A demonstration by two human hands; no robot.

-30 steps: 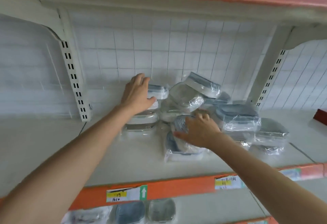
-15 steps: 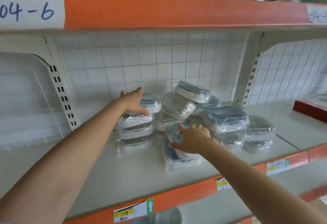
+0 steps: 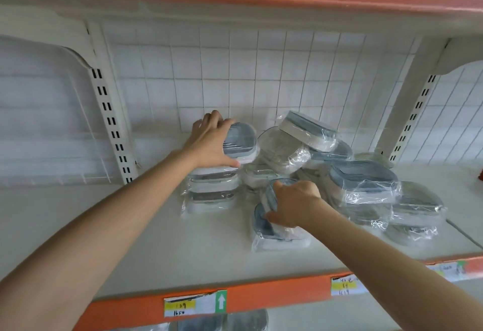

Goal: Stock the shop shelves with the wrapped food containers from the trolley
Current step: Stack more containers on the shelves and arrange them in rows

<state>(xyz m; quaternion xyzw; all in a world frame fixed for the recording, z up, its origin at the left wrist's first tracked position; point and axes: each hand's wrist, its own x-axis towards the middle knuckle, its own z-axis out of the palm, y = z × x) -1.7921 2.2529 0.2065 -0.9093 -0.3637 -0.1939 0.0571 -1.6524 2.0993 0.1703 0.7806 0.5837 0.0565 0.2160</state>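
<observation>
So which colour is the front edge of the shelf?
Orange; the shelf edge shows best in the head view, with price labels on it.

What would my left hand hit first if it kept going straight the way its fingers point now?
Most likely the white tiled back wall. The left hand grips the top wrapped container of the left stack, fingers pointing up and back. Nothing shows between fingertips and wall, though depth is hard to judge.

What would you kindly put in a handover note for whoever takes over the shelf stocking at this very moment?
Left hand grips the top container of the left stack.
Right hand grips a tilted container leaning on the front container.
Done: many wrapped containers are on the shelf, but the middle pile is jumbled.
Left: set both held ones down, tidy the pile. Trolley not in view.
</observation>
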